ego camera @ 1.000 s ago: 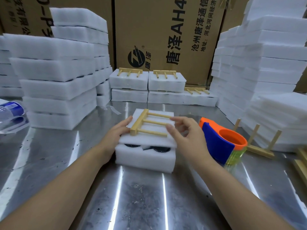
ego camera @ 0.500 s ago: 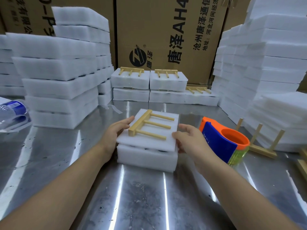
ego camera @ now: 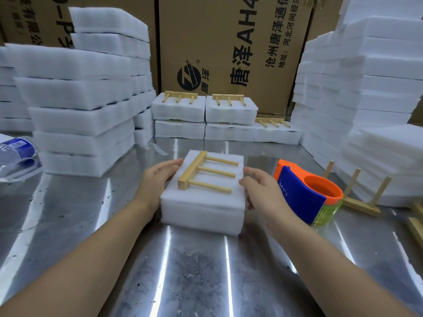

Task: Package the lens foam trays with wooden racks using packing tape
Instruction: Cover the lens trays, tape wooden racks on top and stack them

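White foam trays (ego camera: 201,209), stacked with a pale wooden three-peg rack (ego camera: 206,175) flat on top, sit between loose, straight fingers (ego camera: 170,165): the left hand (ego camera: 155,179) and right hand (ego camera: 261,191) press the two sides, gripping nothing. This looks like the lining-up step; next, the right hand should grab the orange-and-blue tape holder (ego camera: 306,193) just beside it on the shiny metal table (ego camera: 183,271).

Left hand (ego camera: 158,183) and right hand (ego camera: 263,193) are bare, forearms bare too
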